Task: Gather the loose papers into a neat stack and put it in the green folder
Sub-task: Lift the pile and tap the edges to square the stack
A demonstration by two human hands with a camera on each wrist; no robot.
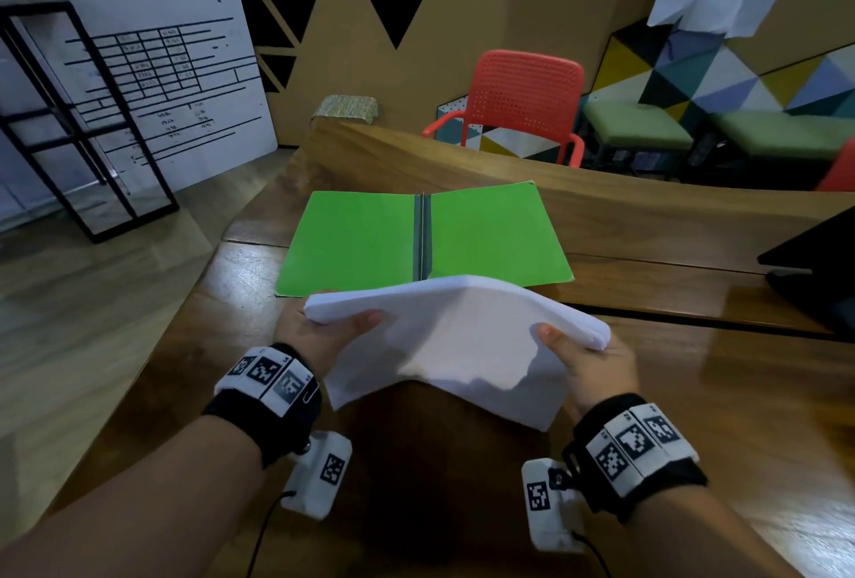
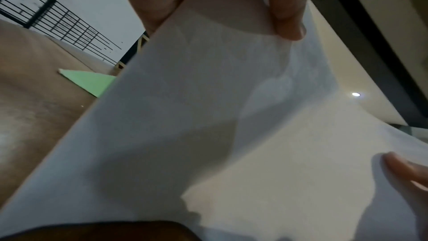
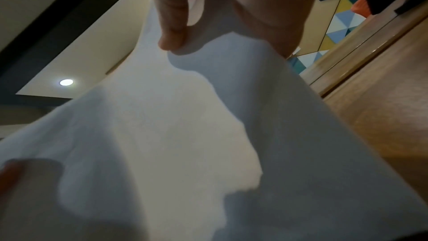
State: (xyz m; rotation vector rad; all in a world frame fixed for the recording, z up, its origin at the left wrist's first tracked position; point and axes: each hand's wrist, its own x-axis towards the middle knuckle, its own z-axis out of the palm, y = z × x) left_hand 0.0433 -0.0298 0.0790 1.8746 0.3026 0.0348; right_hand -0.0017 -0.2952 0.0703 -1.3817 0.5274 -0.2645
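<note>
**Paper stack in both hands, folder lying open behind it**

We're holding the stack of white papers (image 1: pixel 455 337) off the wooden table (image 1: pixel 694 392), lower centre of the head view. Left hand (image 1: pixel 319 337) is gripping the stack's left edge, thumb lying on top, fingers going under. Right hand (image 1: pixel 597 364) is doing the same on the right edge, thumb on top. Both wrist views are confirming it: thumb pressing down onto the top sheet, palm wrapping the edge. The stack is bowing upward in the middle, its near edge sagging towards us.

The green folder (image 1: pixel 361 239) is lying open and flat on the table at frame centre, spine running away from us, both flaps bare. The stack's far edge is overlapping the folder's near edge in the picture; we can't tell whether they're touching.

A red chair (image 1: pixel 523 96) is sitting beyond the table, upper right. A dark laptop-like object (image 1: pixel 814 263) is showing at the right edge.
</note>
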